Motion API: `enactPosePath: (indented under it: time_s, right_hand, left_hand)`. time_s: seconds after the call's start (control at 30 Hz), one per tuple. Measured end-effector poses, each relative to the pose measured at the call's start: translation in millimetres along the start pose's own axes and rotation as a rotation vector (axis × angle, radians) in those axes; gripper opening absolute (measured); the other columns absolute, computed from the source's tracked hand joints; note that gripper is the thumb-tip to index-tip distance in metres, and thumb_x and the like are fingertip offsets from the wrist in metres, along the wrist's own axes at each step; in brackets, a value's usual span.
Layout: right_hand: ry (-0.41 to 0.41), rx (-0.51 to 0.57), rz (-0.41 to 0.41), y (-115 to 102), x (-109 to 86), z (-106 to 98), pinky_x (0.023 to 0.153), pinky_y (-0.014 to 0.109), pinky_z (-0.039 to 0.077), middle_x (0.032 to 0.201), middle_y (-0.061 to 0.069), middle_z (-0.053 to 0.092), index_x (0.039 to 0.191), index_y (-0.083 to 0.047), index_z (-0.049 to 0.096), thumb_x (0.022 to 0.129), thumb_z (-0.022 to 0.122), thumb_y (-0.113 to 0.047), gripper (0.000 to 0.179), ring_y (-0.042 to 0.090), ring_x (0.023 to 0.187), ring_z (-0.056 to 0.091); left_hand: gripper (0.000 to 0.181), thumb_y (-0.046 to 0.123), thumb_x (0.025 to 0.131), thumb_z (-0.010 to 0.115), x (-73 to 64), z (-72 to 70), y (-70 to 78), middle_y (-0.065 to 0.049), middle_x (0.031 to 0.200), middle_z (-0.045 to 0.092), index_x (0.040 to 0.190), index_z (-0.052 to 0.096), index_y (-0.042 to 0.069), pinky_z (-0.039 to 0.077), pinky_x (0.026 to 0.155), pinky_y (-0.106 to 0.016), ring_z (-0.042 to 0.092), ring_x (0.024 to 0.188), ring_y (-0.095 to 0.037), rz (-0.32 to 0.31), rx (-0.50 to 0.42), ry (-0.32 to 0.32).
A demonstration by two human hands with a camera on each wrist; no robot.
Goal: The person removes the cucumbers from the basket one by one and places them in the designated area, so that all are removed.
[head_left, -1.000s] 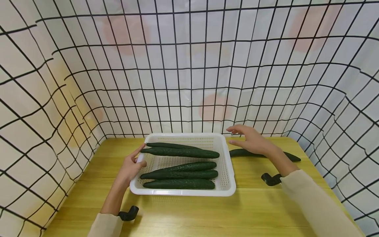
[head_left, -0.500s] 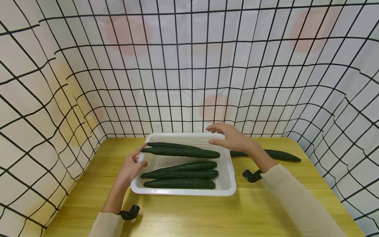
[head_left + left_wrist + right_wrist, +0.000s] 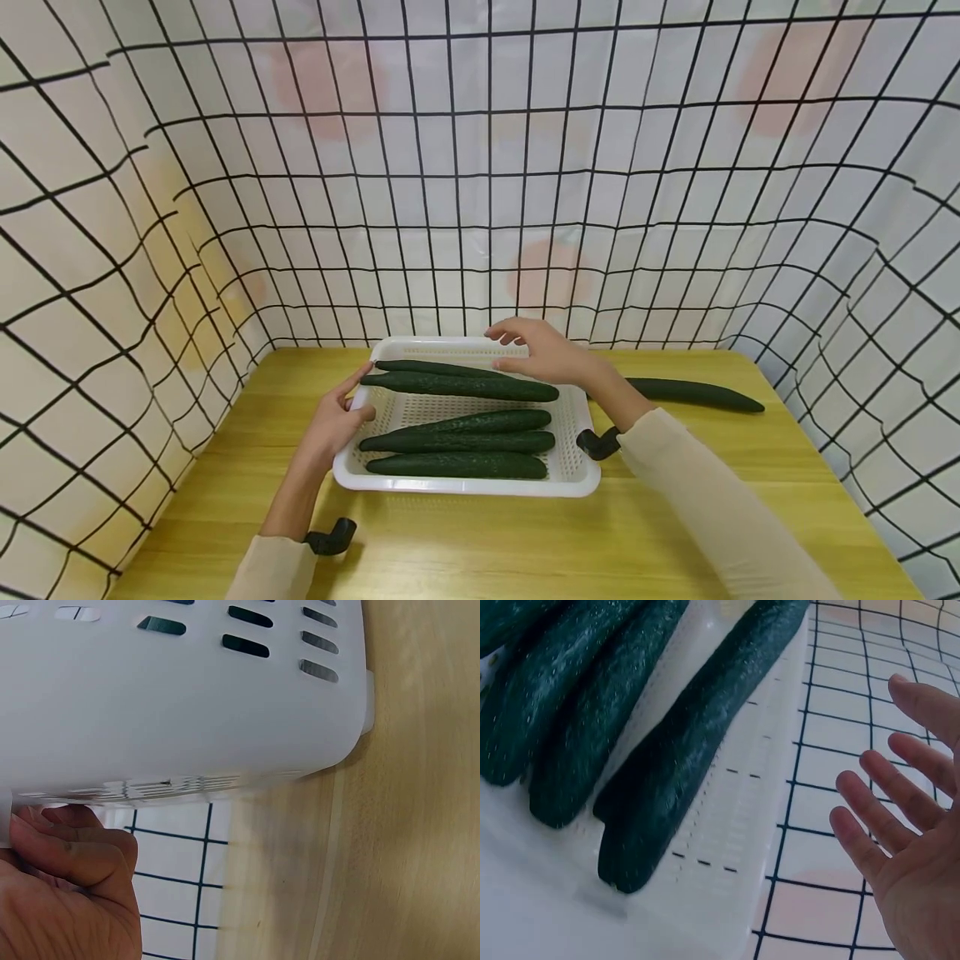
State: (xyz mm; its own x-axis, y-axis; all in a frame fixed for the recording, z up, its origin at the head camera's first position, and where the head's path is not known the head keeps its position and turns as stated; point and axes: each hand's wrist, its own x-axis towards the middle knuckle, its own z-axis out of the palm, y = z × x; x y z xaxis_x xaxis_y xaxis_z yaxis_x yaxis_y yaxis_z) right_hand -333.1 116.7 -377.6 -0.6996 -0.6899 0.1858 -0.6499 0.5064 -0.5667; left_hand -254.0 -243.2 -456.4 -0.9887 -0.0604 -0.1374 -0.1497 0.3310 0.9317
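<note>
A white plastic basket [image 3: 465,487] with slotted walls holds several dark green cucumbers [image 3: 457,465]. Two of them, a long cucumber [image 3: 461,384] and a partly hidden one behind it, lie along the far side. My left hand [image 3: 333,425] grips the basket's left rim; the left wrist view shows its curled fingers [image 3: 75,855] beneath the edge. Over the basket's far right part is my right hand [image 3: 551,354], fingers spread and holding nothing. In the right wrist view its open palm [image 3: 919,855] faces the basket, beside the far cucumbers [image 3: 667,772].
Another cucumber [image 3: 697,393] lies on the wooden table [image 3: 465,542] to the right of the basket, partly behind my right forearm. A black wire grid [image 3: 480,225] with white sheeting behind it encloses the table at the back and both sides. Each wrist carries a black mount [image 3: 332,537].
My right hand has moved left, from above the loose cucumber to over the basket, staying empty. My left hand keeps its grip on the rim, and the cucumbers stay as they were.
</note>
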Motion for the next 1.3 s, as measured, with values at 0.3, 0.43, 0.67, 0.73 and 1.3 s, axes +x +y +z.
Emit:
enactPosePath:
  time_s: [0.3, 0.43, 0.67, 0.73, 1.3]
  right_hand:
    - [-0.041, 0.046, 0.033, 7.3, 16.0, 23.4, 0.112, 0.054, 0.043, 0.145, 0.012, 0.058, 0.146, -0.006, 0.054, 0.1, 0.067, -0.031, 0.054, 0.034, 0.129, 0.057]
    - [-0.069, 0.052, 0.074, 10.3, 20.6, 33.2, 0.112, 0.052, 0.043, 0.146, 0.009, 0.058, 0.146, -0.007, 0.055, 0.1, 0.067, -0.034, 0.054, 0.033, 0.13, 0.056]
    - [-0.112, 0.012, 0.078, 14.5, 25.5, 47.7, 0.107, 0.049, 0.048, 0.145, 0.01, 0.059, 0.144, -0.007, 0.057, 0.1, 0.067, -0.034, 0.053, 0.031, 0.127, 0.059]
    - [-0.118, 0.002, 0.076, 15.2, 26.2, 51.9, 0.105, 0.049, 0.05, 0.143, 0.01, 0.06, 0.143, -0.008, 0.058, 0.099, 0.068, -0.034, 0.052, 0.031, 0.125, 0.06]
    - [-0.208, -0.116, 0.045, 13.9, 28.2, 73.4, 0.099, 0.042, 0.051, 0.124, 0.01, 0.068, 0.135, -0.008, 0.065, 0.094, 0.075, -0.031, 0.047, 0.026, 0.113, 0.063]
  left_hand:
    - [0.086, 0.003, 0.085, 0.064, 2.1, 0.1, -3.1, -0.007, 0.08, 0.06, 0.158, 0.039, 0.04, 0.051, 0.067, -0.033, 0.054, 0.077, -0.019, 0.005, -0.008, 0.013]
    - [0.086, 0.003, 0.085, 0.064, 2.9, -0.2, -3.4, -0.005, 0.076, 0.056, 0.158, 0.039, 0.041, 0.051, 0.066, -0.033, 0.052, 0.074, -0.019, 0.005, -0.007, 0.017]
    - [0.086, 0.002, 0.085, 0.064, 2.9, 0.0, -4.7, -0.003, 0.073, 0.053, 0.158, 0.039, 0.04, 0.05, 0.065, -0.033, 0.05, 0.072, -0.018, 0.005, -0.014, 0.02]
    - [0.086, 0.002, 0.085, 0.064, 4.3, 0.3, -5.4, -0.002, 0.071, 0.052, 0.159, 0.039, 0.039, 0.05, 0.065, -0.033, 0.05, 0.071, -0.018, 0.003, -0.024, 0.02]
    - [0.086, 0.001, 0.085, 0.063, 1.4, 1.5, -2.5, -0.008, 0.079, 0.065, 0.16, 0.038, 0.037, 0.054, 0.064, -0.035, 0.057, 0.073, -0.019, -0.002, -0.059, 0.013]
